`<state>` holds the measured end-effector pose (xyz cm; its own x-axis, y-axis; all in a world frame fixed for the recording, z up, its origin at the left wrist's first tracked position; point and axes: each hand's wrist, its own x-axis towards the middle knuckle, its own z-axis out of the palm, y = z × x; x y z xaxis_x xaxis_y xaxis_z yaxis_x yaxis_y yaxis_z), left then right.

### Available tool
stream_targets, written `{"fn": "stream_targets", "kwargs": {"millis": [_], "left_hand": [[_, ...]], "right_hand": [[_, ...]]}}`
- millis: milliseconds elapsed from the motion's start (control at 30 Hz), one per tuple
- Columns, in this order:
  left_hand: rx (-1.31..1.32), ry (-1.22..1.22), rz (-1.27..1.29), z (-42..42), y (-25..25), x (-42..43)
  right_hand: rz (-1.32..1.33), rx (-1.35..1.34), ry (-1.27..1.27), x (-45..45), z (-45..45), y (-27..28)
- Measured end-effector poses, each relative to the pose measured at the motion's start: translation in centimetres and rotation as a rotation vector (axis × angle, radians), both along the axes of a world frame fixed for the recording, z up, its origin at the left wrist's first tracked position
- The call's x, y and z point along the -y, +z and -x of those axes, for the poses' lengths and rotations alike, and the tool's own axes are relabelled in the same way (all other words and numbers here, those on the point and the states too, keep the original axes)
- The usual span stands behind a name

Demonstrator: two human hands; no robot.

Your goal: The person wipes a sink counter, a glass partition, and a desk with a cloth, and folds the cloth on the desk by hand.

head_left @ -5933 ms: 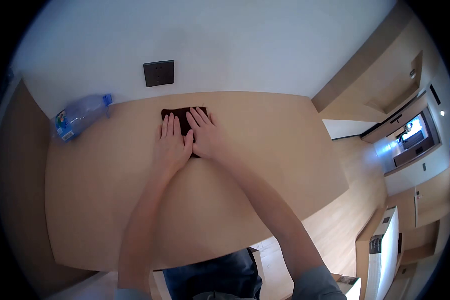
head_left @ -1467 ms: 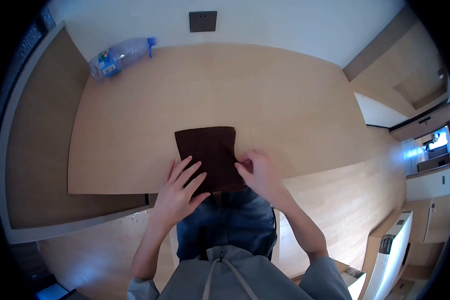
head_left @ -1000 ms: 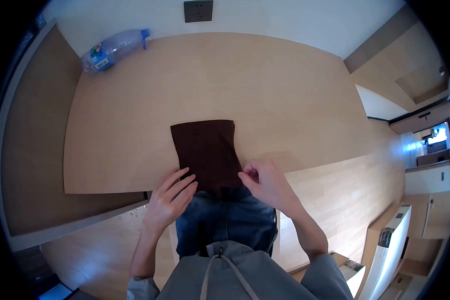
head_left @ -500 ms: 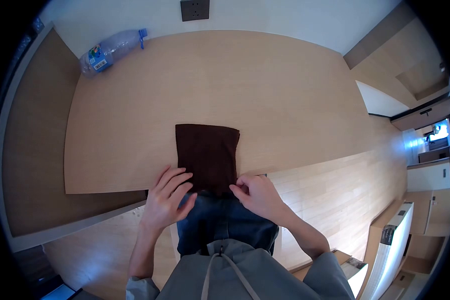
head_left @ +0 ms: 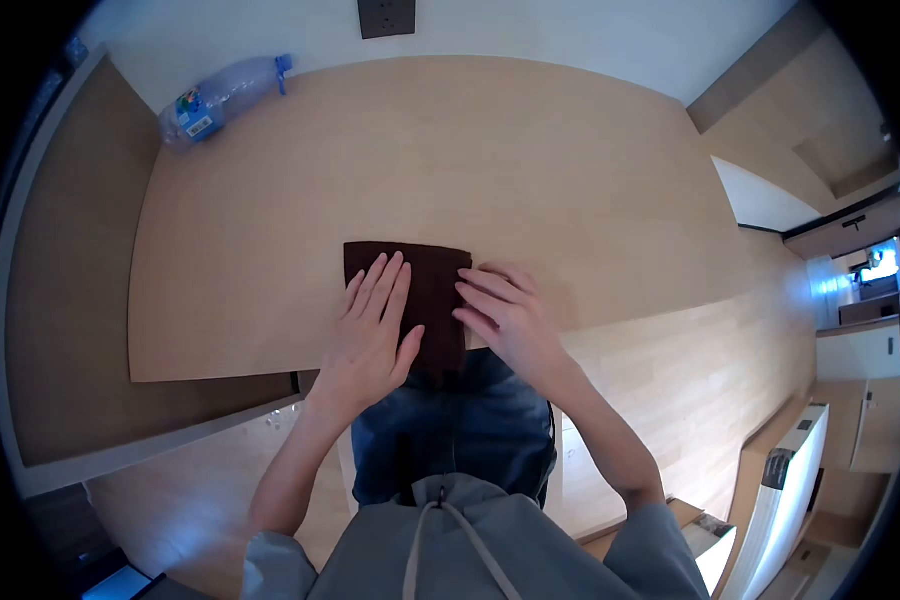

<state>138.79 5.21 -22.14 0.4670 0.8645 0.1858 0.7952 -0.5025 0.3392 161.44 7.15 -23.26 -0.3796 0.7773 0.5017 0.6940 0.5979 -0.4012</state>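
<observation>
A dark brown folded cloth (head_left: 436,300) lies at the front edge of the wooden desk, its near end reaching the edge by my lap. My left hand (head_left: 370,330) rests flat on the left half of the cloth, fingers stretched out and pointing away from me. At the cloth's right edge is my right hand (head_left: 508,315), its fingers slightly bent and apart, the fingertips touching that edge. Nothing shows gripped in either hand.
A clear plastic bottle (head_left: 225,100) with a blue cap and label lies at the desk's (head_left: 570,190) back left corner. A wooden side panel (head_left: 70,270) stands on the left. A dark wall socket (head_left: 386,17) is behind the desk. Wooden floor (head_left: 660,390) shows at right.
Both hands have moved forward, away from my body. The left now lies over the cloth, and the right has gone up along its right edge with its fingers opened.
</observation>
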Motion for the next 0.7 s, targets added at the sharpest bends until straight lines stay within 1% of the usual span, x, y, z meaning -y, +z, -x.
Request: {"fn": "stream_targets", "kwargs": {"millis": [67, 167, 267, 367, 467, 667, 700], "left_hand": [[-0.001, -0.010, -0.007, 0.0, 0.0, 0.2], [-0.005, -0.030, -0.004, 0.2, 0.1, 0.2], [0.000, -0.036, -0.004, 0.2, 0.2, 0.1], [0.004, -0.036, -0.004, 0.4, 0.2, 0.2], [-0.013, -0.022, -0.002, 0.3, 0.2, 0.4], [-0.052, 0.004, -0.010, 0.2, 0.6, 1.0], [-0.062, 0.004, -0.014, 0.4, 0.7, 1.2]], "right_hand": [[0.063, -0.030, 0.000, 0.3, -0.3, 0.3], [0.079, -0.082, -0.064, -0.6, 0.2, 0.1], [-0.050, 0.096, -0.031, -1.3, 1.0, -0.7], [0.040, 0.119, -0.050, -1.2, 0.8, -0.1], [0.032, 0.225, -0.010, -1.1, 0.3, 0.2], [0.108, 0.262, 0.029, -1.4, -0.3, 0.2], [0.153, 0.270, 0.042, -1.5, -0.3, 0.4]]}}
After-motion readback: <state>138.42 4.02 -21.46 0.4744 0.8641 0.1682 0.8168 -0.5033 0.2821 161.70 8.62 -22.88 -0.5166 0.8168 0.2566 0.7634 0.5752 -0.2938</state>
